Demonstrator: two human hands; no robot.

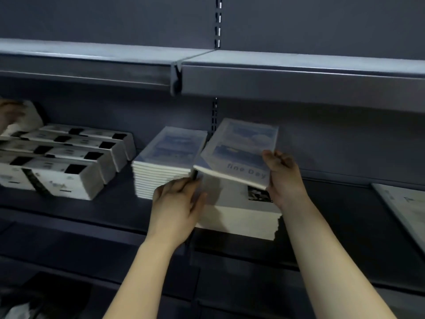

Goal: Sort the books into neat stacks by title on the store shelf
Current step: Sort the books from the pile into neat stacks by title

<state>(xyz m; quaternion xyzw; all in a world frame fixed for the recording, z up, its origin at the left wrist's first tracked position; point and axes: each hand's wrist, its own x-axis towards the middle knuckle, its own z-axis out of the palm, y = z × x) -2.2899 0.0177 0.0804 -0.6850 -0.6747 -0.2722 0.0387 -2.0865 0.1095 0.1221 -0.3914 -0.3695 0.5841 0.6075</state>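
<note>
My right hand point(284, 178) grips the near right corner of a pale blue book point(239, 148) titled "fine Day" and holds it tilted above a white stack point(239, 217) on the dark shelf point(96, 212). A black-and-white picture shows on that stack's top cover. My left hand point(178, 203) rests against the left side of the white stack, fingers touching the lifted book's near left corner. To the left stands a neat stack of the same blue books point(165, 162).
Rows of white books with black patches point(59, 157) fill the shelf's left part. Another person's hand point(9, 113) reaches in at the far left. A pale book point(404, 208) lies at the right edge. An upper shelf point(276, 74) overhangs close above.
</note>
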